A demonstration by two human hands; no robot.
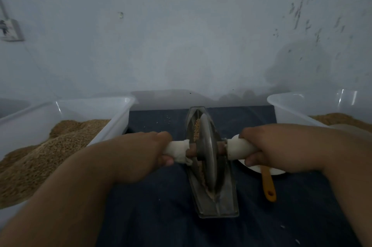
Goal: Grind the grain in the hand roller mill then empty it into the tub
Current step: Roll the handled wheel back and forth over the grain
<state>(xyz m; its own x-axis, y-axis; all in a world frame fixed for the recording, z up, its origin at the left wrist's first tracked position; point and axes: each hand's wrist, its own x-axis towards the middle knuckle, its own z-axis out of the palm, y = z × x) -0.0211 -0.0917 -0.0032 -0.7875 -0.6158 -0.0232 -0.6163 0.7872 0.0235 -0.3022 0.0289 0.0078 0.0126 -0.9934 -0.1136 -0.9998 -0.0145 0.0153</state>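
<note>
A metal hand roller mill stands on a dark blue cloth: a boat-shaped trough with an upright grinding wheel in it. Brown grain lies in the trough beside the wheel. My left hand grips the cloth-wrapped left handle of the wheel's axle. Round the white right handle curls my right hand. A clear plastic tub heaped with grain stands at the left.
A second clear tub with grain stands at the right. A white dish with an orange-handled tool lies right of the mill, partly under my right hand. A pale wall rises just behind. A few stray grains dot the cloth.
</note>
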